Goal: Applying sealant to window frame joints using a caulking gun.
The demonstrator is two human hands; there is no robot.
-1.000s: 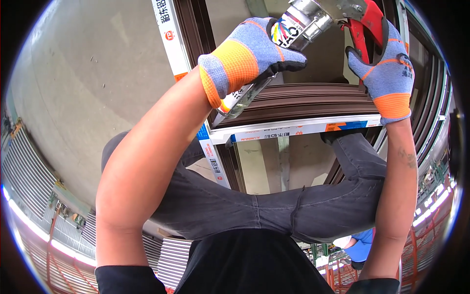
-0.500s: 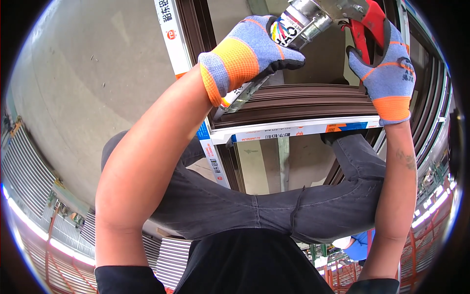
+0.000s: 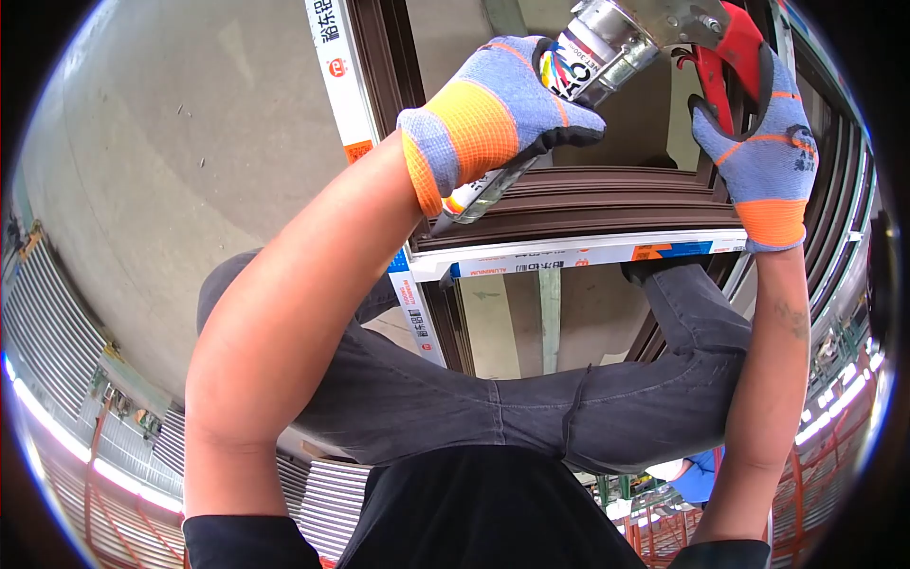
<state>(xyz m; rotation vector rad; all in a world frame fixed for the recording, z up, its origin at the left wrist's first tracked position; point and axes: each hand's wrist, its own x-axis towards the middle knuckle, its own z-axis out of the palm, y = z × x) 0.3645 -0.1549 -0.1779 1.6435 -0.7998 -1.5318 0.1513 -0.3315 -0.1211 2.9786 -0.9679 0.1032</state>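
Observation:
A caulking gun (image 3: 689, 23) with a metal body and red handle slants over the lower left corner of a dark brown aluminium frame (image 3: 607, 196). In its cradle lies a sealant cartridge (image 3: 576, 59) with a white, multicoloured label; its lower end is near the frame's corner. My left hand (image 3: 517, 100), in a blue and orange glove with black palm, is closed around the cartridge and cradle. Gloved alike, my right hand (image 3: 773, 156) grips the gun's red handle (image 3: 716, 90) and trigger at the right; its fingers are partly hidden.
White protective tape with blue and orange print (image 3: 569, 256) covers the frame's outer edges. My legs in grey trousers (image 3: 531, 408) are below the frame's near rail. Grey concrete floor (image 3: 190, 190) lies left, stacked metal profiles (image 3: 57, 313) beyond. Someone in blue (image 3: 697, 479) shows at the lower right.
Both hands and the caulking gun have shifted slightly to the right and a little toward me. The grips look the same.

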